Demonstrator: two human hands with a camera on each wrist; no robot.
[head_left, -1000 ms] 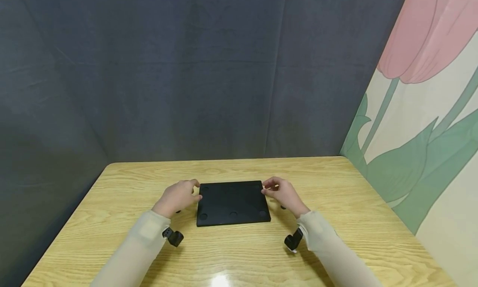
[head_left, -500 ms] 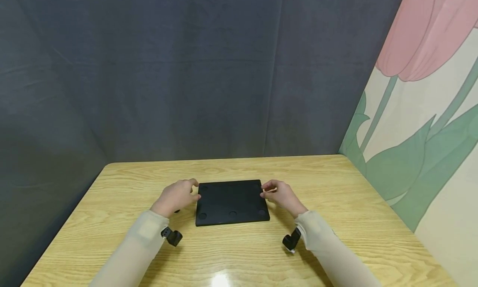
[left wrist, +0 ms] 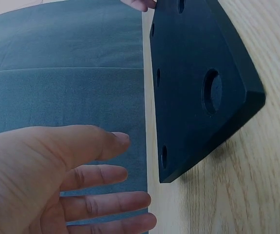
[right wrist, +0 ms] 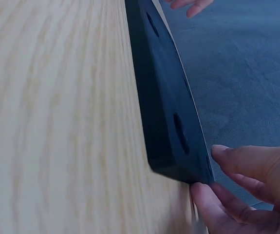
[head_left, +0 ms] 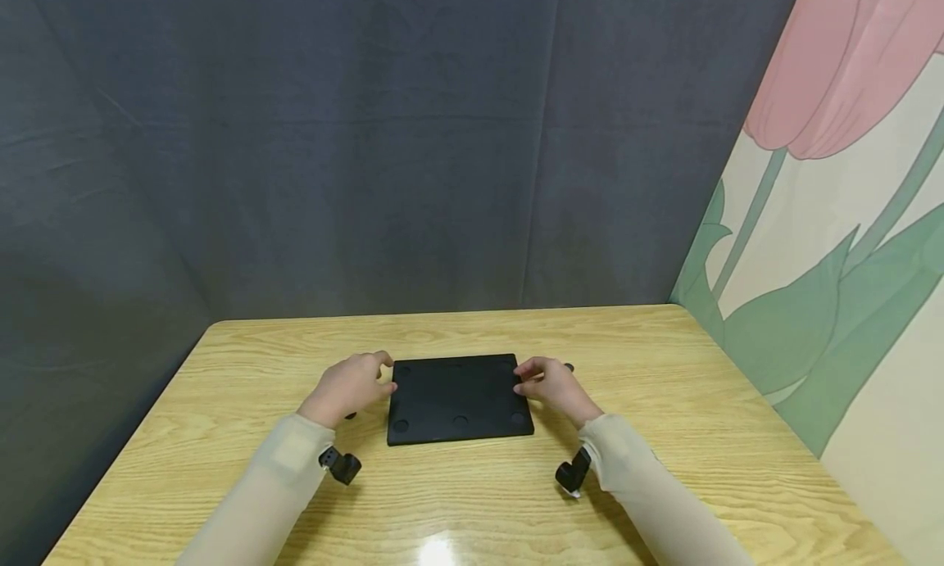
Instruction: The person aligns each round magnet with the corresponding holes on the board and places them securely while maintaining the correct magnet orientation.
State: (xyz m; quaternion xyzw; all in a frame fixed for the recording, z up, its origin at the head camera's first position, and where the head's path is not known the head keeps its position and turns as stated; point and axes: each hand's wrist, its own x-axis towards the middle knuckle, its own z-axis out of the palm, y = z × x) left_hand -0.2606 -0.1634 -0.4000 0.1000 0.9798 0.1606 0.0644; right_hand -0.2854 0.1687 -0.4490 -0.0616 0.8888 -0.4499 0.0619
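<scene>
A black rectangular board [head_left: 460, 398] with shallow round recesses lies on the wooden table. By its left edge is the left hand [head_left: 352, 388], thumb and fingers spread apart. The left wrist view shows those fingers [left wrist: 110, 204] extended, with a gap between them and the board [left wrist: 188, 92]. At the board's right edge is the right hand [head_left: 555, 386], loosely bent. In the right wrist view its fingertips [right wrist: 200, 190] meet the end of the board [right wrist: 166, 97], while the thumb [right wrist: 232, 156] is close to the far corner.
The wooden table [head_left: 619, 345] extends around the board. A dark curtain [head_left: 369, 156] hangs behind, and a tulip-patterned wall [head_left: 848, 263] is at the right. Small dark things show beside the left wrist [head_left: 350, 416] and behind the right hand.
The right hand has shifted slightly leftward against the board's edge. A small dark thing seen below it earlier now shows behind it. The left hand and board have barely moved.
</scene>
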